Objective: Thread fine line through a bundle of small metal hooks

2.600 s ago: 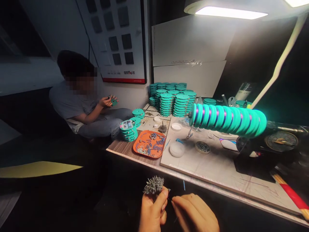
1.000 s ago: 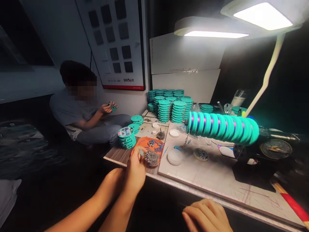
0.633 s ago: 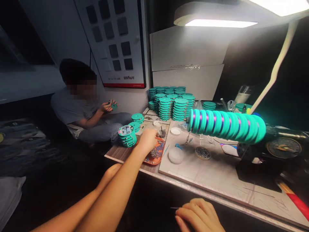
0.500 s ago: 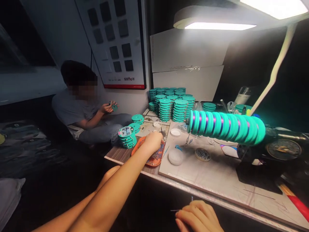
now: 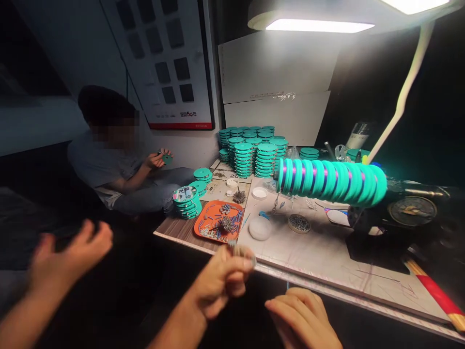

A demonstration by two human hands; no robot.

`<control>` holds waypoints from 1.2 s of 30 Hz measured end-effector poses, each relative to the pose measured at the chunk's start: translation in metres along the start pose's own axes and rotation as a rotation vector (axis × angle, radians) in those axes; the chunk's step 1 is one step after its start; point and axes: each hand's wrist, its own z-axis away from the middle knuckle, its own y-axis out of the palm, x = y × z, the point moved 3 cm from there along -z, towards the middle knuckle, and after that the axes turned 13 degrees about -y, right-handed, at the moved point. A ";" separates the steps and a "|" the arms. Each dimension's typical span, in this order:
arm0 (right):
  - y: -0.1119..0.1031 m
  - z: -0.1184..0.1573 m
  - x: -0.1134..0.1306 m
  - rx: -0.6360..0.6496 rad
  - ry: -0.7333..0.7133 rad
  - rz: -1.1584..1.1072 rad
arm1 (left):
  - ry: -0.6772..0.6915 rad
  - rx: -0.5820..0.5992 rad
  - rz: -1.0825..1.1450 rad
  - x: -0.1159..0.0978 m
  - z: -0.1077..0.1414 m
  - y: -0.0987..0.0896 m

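My left hand (image 5: 225, 277) is closed in front of the table edge, thumb against fingers, with a small greyish, blurred piece at its fingertips. Close beside it my right hand (image 5: 304, 315) has its fingers pressed together, and a thin metal rod (image 5: 288, 285) sticks up from them. Just beyond the left hand lies an orange tray (image 5: 197, 228) with small silver metal parts (image 5: 228, 223) and short blue-purple sticks. A row of teal foam-ringed line spools (image 5: 332, 180) with purple line sits on the shaft of a dark machine (image 5: 414, 208).
Stacked teal spools (image 5: 267, 160) fill the table's back; a smaller stack (image 5: 188, 203) stands by the tray. Round dishes (image 5: 260, 228) and a dish of beads (image 5: 299, 224) lie nearby. A co-worker (image 5: 112, 145) sits left holding a spool. Another person's blurred open hand (image 5: 72, 254) reaches in.
The left hand has drawn back from the orange tray toward me. The other person's hand at the left has moved left and opened. My view has shifted slightly; the right hand stays low.
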 end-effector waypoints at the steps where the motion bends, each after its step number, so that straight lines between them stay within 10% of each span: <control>1: 0.001 0.000 0.001 0.021 -0.013 0.009 | -0.060 0.042 0.089 0.020 0.005 0.004; 8: 0.013 0.012 0.004 0.199 -0.014 -0.023 | -0.307 0.219 0.814 0.090 -0.001 0.006; 36: 0.018 0.015 0.002 0.196 0.067 -0.024 | -0.346 0.250 0.904 0.098 0.000 0.009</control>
